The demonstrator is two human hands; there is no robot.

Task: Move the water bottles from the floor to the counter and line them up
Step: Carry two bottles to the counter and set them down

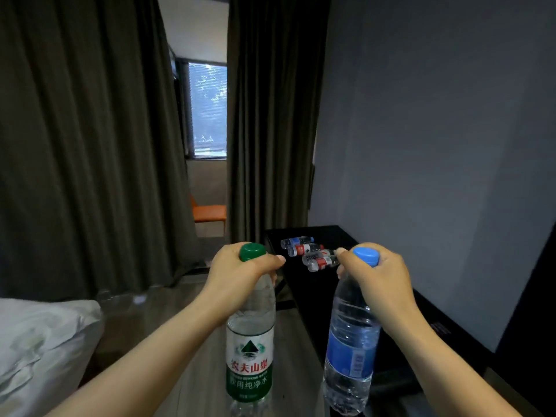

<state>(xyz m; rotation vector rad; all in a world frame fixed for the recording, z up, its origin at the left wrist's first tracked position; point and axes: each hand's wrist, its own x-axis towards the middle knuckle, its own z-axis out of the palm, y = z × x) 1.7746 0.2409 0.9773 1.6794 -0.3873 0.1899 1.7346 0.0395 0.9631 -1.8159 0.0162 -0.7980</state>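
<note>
Green-capped bottle (250, 350) gripped in left hand (237, 275), blue-capped bottle (350, 341) gripped in right hand (376, 278)

Hotel-type bedroom: bed (39, 341), dark curtains (90, 145), counter (316, 236).

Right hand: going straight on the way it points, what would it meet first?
Likely the small bottles lying on the black counter, ahead of the right hand; depth is unclear.

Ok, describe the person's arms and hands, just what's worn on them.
Nothing is worn: the left hand and the right hand are bare, with no gloves, rings, watch or bracelet in sight. No sleeve shows on either arm up to the frame's lower edge. The visible nails look short and unpainted.
</note>
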